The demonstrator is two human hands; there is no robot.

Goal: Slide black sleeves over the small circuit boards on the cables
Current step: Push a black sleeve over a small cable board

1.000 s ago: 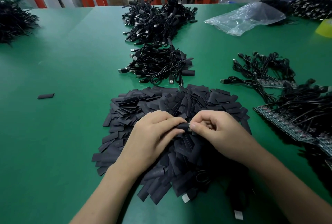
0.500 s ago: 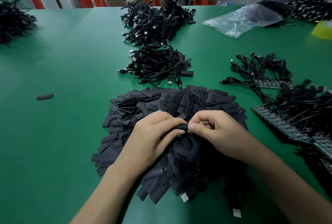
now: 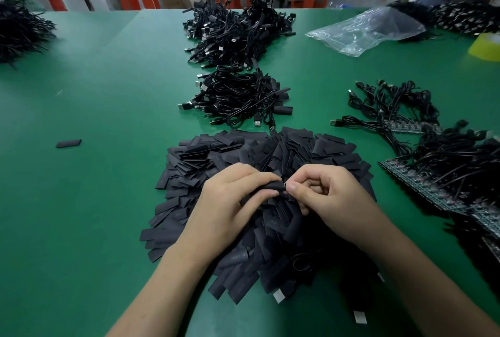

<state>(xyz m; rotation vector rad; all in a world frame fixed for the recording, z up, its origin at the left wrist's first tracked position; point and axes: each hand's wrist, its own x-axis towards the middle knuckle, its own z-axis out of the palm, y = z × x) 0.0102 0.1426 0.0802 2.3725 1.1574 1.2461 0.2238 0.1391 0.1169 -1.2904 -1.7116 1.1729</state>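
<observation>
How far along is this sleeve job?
Done: two cable heaps beyond look sleeved. In hand: left hand holds a sleeve, right hand pinches a board at its mouth. Left: bare circuit boards at right, plus a big sleeve pile.

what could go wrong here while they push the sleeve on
The left hand grips the sleeve while the right hand pinches the board at its mouth; the board could snag there and buckle it. Working right over the loose pile, a dropped sleeve would likely vanish among the others.
</observation>
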